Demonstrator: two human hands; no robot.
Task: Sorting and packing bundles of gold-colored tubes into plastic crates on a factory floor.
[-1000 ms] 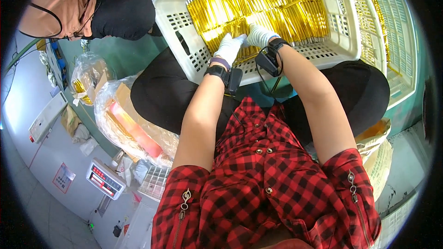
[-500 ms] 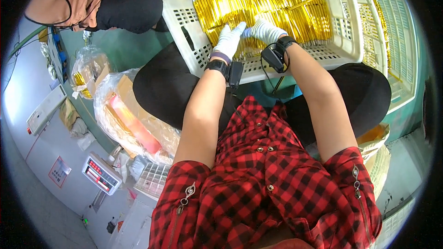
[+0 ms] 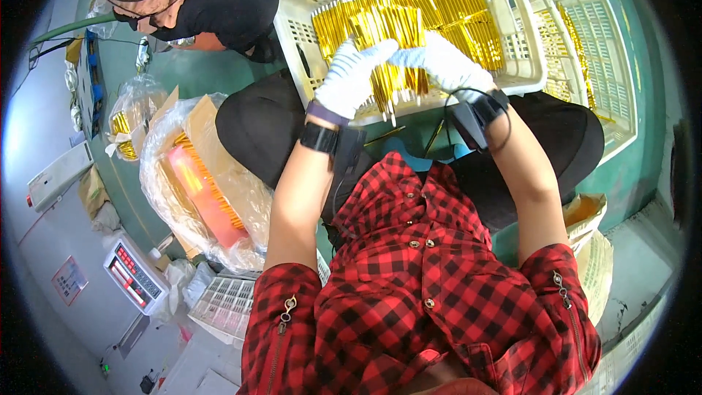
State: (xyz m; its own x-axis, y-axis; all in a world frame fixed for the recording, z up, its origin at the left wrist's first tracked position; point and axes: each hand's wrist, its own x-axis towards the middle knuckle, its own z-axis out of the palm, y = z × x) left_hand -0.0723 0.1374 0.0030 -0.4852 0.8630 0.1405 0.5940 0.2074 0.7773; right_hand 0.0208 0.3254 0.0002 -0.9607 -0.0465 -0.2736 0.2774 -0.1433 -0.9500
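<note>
My left hand [image 3: 352, 73] and my right hand [image 3: 447, 64], both in striped white gloves, grip a bunch of thin gold sticks with white ends [image 3: 390, 55] from its two sides. The thumbs press across the bunch at its near face. It is raised over the near part of a white plastic basket [image 3: 537, 66], its lower ends reaching past the basket's near rim. Rows of the same shiny gold sticks [image 3: 457, 14] lie packed side by side inside the basket. The fingers behind the bunch are hidden.
To the left stands an opened carton in clear plastic [image 3: 248, 205] with a pink-orange slab and gold sticks. Another white basket [image 3: 621, 95] with gold sticks stands at the right. A person in black trousers [image 3: 230, 11] sits at the upper left. Loose sticks [image 3: 435, 135] lie on the green floor before me.
My hands have lifted a bunch of gold sticks out of the packed rows and brought it up toward me. The view has shifted slightly.
</note>
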